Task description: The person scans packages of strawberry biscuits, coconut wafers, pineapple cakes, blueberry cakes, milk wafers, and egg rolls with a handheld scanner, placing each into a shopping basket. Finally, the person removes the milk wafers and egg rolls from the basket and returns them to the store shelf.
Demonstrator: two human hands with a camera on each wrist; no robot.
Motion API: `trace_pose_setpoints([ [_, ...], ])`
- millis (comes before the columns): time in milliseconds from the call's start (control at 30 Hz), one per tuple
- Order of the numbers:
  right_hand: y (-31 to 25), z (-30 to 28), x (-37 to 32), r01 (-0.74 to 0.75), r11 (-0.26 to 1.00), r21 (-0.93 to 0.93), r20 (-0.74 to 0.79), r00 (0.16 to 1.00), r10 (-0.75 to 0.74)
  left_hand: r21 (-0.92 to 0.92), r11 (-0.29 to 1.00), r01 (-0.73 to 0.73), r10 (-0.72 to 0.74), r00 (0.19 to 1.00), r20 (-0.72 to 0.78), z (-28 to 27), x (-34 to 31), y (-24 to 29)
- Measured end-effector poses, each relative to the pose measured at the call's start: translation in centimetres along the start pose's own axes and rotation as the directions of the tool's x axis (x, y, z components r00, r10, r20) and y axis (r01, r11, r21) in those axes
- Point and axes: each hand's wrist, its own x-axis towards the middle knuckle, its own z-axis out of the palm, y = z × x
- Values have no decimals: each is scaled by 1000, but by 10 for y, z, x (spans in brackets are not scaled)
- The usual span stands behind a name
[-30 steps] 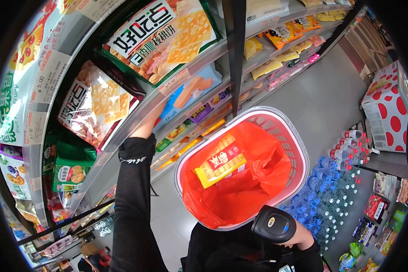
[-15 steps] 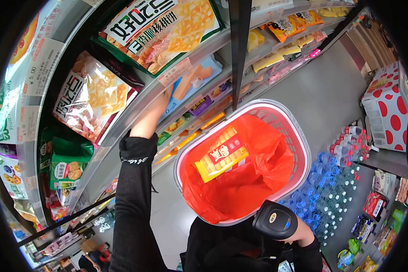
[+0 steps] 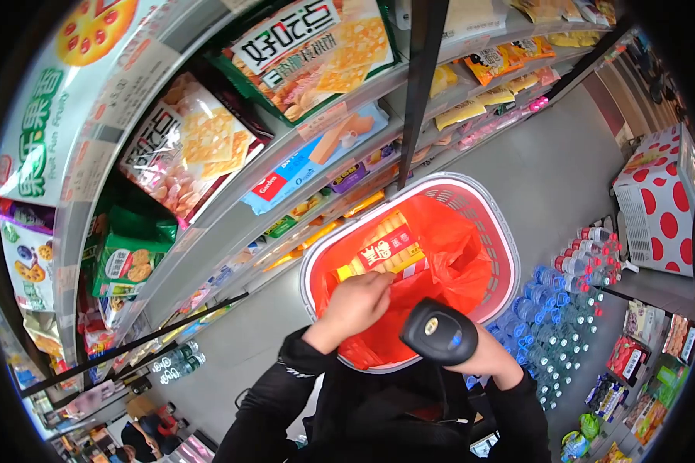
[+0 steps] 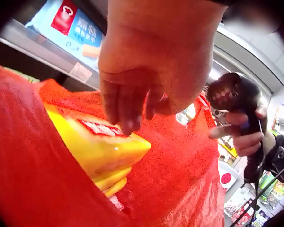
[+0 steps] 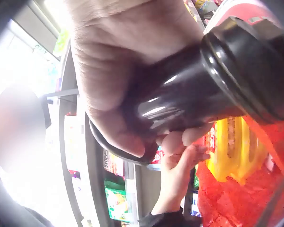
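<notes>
My left hand (image 3: 355,305) is over the basket, fingers pointing down. In the left wrist view its fingertips are right at the edge of a yellow-and-red packet of stick-shaped biscuits (image 4: 97,146). That packet (image 3: 386,245) lies in a red plastic bag (image 3: 459,235) lining a pink-and-white shopping basket (image 3: 510,270). A black barcode scanner (image 3: 440,332) is gripped by my right hand (image 3: 486,359), close to the basket's near side. In the right wrist view, the curled fingers wrap the scanner's handle (image 5: 175,92).
Shelves on the left hold biscuit packs (image 3: 185,147), with a blue wafer pack (image 3: 316,158) on a lower tier. A black shelf post (image 3: 421,77) stands behind the basket. Bottled water (image 3: 552,309) in rows and a red-dotted box (image 3: 660,201) are at the right.
My left hand has come back from the blue pack's shelf, holding nothing visible, and is now over the basket by the biscuit packet. The right hand with the scanner has shifted slightly left and up.
</notes>
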Motion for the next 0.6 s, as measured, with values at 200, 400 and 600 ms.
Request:
trace_pose_setpoints([
  [200, -4, -9, 34, 65, 990, -123, -185, 979, -87, 207, 974, 91, -53, 982, -183, 21, 21, -6],
  [400, 2, -23, 27, 61, 998, -33, -310, 948, -68, 357, 891, 279, -252, 960, -121, 22, 47, -11],
  [600, 11, -18, 19, 65, 998, -22, -235, 970, -68, 364, 893, 264, -223, 963, -152, 32, 41, -21],
])
